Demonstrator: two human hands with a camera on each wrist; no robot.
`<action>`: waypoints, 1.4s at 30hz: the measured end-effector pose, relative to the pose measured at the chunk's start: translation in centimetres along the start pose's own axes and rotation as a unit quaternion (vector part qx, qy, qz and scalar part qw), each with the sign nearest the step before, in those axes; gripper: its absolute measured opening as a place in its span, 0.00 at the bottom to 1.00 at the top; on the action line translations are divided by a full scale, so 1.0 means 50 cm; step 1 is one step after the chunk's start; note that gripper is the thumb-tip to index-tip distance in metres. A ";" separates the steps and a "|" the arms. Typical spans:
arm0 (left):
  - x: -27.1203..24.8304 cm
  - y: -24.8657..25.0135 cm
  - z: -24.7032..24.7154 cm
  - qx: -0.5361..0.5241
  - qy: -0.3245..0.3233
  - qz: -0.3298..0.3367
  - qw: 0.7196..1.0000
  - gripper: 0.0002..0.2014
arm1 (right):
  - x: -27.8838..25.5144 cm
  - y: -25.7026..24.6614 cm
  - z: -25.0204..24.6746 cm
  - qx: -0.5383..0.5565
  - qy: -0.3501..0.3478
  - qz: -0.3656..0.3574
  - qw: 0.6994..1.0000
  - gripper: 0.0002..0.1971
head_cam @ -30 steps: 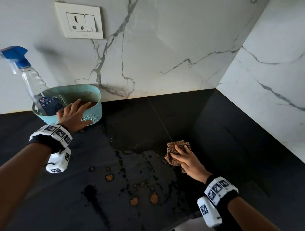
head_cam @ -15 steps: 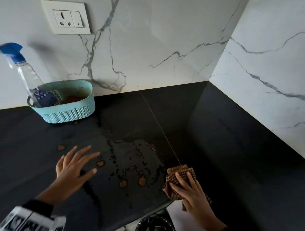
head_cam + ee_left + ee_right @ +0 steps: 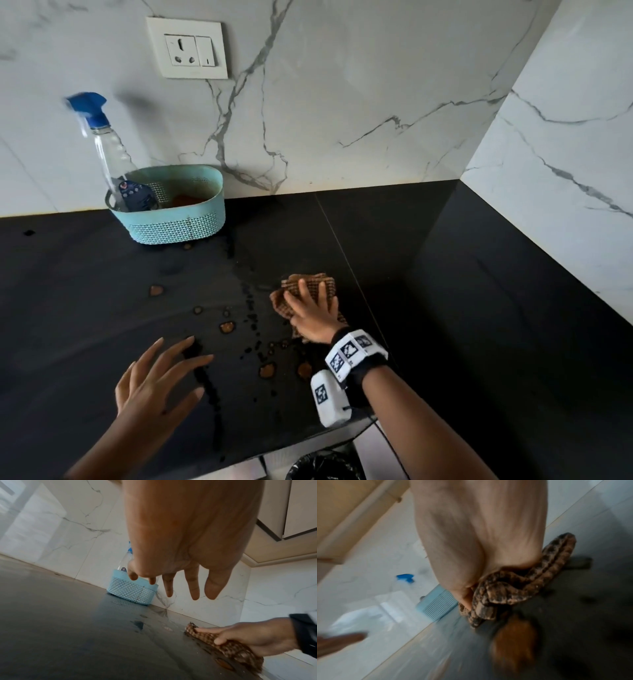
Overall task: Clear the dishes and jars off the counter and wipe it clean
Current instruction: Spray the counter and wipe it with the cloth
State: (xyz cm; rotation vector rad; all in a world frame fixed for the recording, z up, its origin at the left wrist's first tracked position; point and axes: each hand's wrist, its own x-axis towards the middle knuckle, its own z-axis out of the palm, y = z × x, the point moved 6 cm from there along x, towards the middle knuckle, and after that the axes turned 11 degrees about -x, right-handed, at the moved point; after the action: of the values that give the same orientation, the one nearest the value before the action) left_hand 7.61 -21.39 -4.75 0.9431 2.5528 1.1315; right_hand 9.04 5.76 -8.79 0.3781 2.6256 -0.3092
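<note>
My right hand [image 3: 310, 308] lies on a brown checked cloth [image 3: 308, 286] in the middle of the black countertop [image 3: 85, 308]. Its fingers are spread flat on top of the cloth. In the left wrist view the thumb rests against the side of the cloth [image 3: 231, 649]. Orange-brown spill spots [image 3: 267, 370] and dark wet droplets lie just in front of the cloth and to its left. My left hand [image 3: 171, 370] hovers over the counter near the front edge, fingers spread, holding nothing.
A light blue basket [image 3: 191, 226] stands at the back left against the marble wall, with a blue-topped spray bottle [image 3: 106, 154] leaning in it. A wall socket [image 3: 186, 48] is above. A marble side wall closes the right. A black-lined bin [image 3: 322, 466] sits below the front edge.
My left hand has left the basket and come back toward the front edge, open. My right hand has slid the cloth from the front edge toward the wall, past the two brown spots.
</note>
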 end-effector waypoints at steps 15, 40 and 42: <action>0.016 -0.091 0.004 0.032 0.013 -0.007 0.999 0.25 | -0.126 0.114 0.073 0.002 0.101 0.012 0.995 0.26; 0.081 -0.097 -0.015 -0.013 -0.016 -0.038 0.999 0.27 | -0.113 -0.038 0.082 0.066 0.144 -0.088 0.983 0.31; 0.086 -0.089 -0.016 -0.011 -0.004 -0.023 1.000 0.25 | -0.134 -0.095 0.092 0.138 0.113 -0.151 0.972 0.24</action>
State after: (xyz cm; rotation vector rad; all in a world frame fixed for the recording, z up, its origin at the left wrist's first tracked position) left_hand 1.82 -21.45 -7.06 0.8774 2.5363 1.1381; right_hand 15.16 -1.40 -8.85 0.1040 2.8706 -0.7796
